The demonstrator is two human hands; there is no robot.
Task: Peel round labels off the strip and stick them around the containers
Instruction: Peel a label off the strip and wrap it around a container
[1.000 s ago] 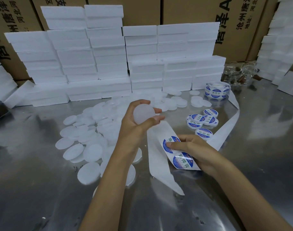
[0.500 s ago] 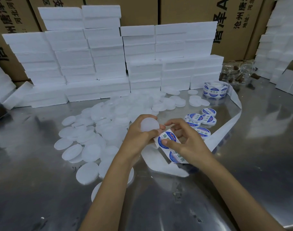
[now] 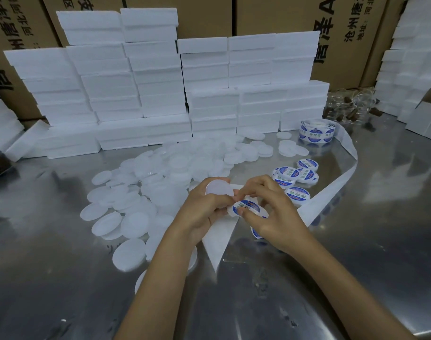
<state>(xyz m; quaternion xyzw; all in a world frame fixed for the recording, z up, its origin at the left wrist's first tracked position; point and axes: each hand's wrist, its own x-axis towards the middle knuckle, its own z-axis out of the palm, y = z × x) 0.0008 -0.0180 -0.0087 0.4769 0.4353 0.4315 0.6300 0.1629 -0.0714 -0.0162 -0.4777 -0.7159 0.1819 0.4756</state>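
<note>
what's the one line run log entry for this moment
step: peeling label | left hand: holds blank container | right hand: pinches round label on strip

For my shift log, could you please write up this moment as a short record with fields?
Surface: shiny metal table
Left hand: holds one plain white container
Right hand: pinches a blue-and-white round label at the backing strip
Label on held container: not yet
Unlabelled containers: large loose pile, left of centre
Labelled containers: small cluster right of the hands
Label roll: far right, strip trailing to the hands
Background: stacked white foam boxes, cardboard cartons
</note>
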